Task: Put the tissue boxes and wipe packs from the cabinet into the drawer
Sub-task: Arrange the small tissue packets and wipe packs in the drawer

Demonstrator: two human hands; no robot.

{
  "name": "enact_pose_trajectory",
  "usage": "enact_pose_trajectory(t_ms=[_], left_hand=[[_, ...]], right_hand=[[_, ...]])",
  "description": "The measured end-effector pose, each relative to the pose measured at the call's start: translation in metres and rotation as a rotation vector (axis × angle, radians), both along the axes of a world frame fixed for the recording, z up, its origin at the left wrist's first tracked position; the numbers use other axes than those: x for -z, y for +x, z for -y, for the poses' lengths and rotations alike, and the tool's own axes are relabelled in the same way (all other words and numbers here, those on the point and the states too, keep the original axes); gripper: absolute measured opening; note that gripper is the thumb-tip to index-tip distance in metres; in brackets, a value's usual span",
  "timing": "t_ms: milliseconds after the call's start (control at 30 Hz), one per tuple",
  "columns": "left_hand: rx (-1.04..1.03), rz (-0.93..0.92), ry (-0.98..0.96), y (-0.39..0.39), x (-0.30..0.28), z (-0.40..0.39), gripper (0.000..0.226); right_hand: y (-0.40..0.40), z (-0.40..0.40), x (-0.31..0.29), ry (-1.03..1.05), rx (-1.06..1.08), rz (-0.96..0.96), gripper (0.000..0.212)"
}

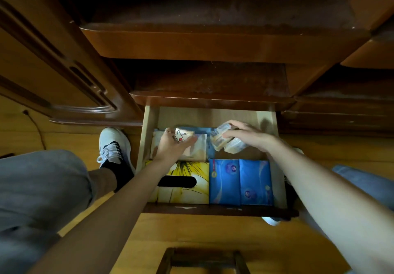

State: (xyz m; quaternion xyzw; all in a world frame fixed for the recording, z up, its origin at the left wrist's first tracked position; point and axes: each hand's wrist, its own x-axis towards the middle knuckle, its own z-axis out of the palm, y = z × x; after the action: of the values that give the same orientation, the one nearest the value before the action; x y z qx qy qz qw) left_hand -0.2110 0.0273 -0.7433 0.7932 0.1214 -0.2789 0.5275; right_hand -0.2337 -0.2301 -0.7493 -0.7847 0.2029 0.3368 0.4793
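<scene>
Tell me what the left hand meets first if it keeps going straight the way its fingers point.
Probably the crinkled clear pack held by the right hand; the left hand points right across the pale pack. Depth is unclear.

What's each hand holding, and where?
Right hand grips a crinkly clear pack from above. Left hand rests on a small cartoon-print pack; grip unclear.

We look steeply down from head height, close over the open pale wooden drawer (pixel 151 124) toward twelve o'clock.
</scene>
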Motion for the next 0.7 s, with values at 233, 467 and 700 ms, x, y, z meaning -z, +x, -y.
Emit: enact_pose_trajectory(t_ms=[233,467,700], left_hand=[[0.082,-0.425,-0.334,-0.005,-0.007,0.017,0.100],[-0.038,-0.375,-0.295,-0.008,-0.010,0.015,0.086],[-0.299,-0.246,-0.158,-0.007,0.002,-0.001,0.060]], right_hand=[[-0.016,-0.003,-0.055,0.218,-0.186,0.063,0.052],[-0.031,0.004,-0.046,-0.008,-0.088,0.203,0.064],[-0.021,0.009,-0.023,-0.305,-0.170,0.281,0.054]])
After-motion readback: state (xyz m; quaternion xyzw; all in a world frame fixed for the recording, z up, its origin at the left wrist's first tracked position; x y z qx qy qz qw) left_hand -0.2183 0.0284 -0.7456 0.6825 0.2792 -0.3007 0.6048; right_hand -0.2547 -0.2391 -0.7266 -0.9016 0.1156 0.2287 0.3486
